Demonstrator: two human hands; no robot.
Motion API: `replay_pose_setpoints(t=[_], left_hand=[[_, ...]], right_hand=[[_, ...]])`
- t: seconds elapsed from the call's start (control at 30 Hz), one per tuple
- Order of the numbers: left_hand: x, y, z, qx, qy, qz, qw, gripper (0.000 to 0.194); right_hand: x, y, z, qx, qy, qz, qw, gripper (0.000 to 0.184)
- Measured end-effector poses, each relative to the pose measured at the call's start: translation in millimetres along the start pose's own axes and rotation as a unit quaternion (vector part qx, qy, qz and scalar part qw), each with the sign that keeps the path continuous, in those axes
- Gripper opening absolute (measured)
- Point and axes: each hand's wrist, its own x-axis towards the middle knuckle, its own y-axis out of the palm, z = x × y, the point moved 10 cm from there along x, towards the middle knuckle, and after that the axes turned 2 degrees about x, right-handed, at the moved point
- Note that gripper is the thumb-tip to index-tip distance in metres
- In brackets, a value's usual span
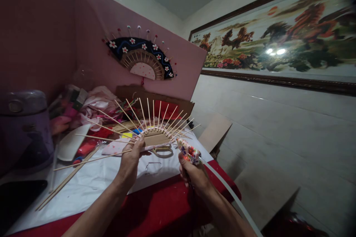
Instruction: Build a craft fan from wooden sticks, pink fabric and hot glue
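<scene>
My left hand [134,152] is closed on the left end of a half-round cardboard piece [157,138] with a pale fabric-covered edge. Thin wooden sticks [148,113] fan out from its curved rim. In my right hand [193,172] is a glue gun [189,152] with a colourful patterned body, a long whitish glue stick trailing out of its back. The gun's nozzle is close to the right end of the cardboard; whether it touches I cannot tell. Behind and below the cardboard lie scissors [162,152], their handles showing.
Loose sticks [68,179] and a white bowl-like piece [72,143] lie on the left. A purple container [26,129] stands beyond them. Fabric [97,100] is heaped at the back. A decorated fan [141,53] hangs on a pink board [183,59]. Cardboard [214,129] leans at the right wall.
</scene>
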Motion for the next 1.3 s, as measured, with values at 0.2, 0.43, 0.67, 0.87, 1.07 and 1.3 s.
replay_pose_setpoints(t=[0.2,0.43,0.67,0.87,1.07,1.3], left_hand=[[0.6,0.6,0.1,-0.002,0.005,0.005,1.0,0.03],[-0.1,2.5,-1.0,-0.002,-0.001,0.005,1.0,0.033],[0.3,4.1,0.5,0.001,0.001,0.021,1.0,0.031],[-0.5,4.1,1.2,-0.004,-0.005,0.021,1.0,0.031],[-1.1,5.9,-1.2,-0.008,0.0,0.025,1.0,0.029],[-2.5,9.1,-2.0,0.002,0.0,0.042,0.999,0.029]], right_hand=[[-1.3,1.8,1.1,0.004,-0.004,0.003,1.0,0.067],[-1.4,3.5,1.8,-0.005,-0.008,0.009,1.0,0.067],[-1.8,2.6,1.8,0.004,0.0,0.01,1.0,0.066],[-0.2,5.0,5.4,0.006,-0.012,0.024,1.0,0.067],[3.1,6.4,1.1,0.019,0.003,0.035,0.999,0.066],[4.3,6.3,8.0,0.031,0.009,0.037,0.999,0.067]])
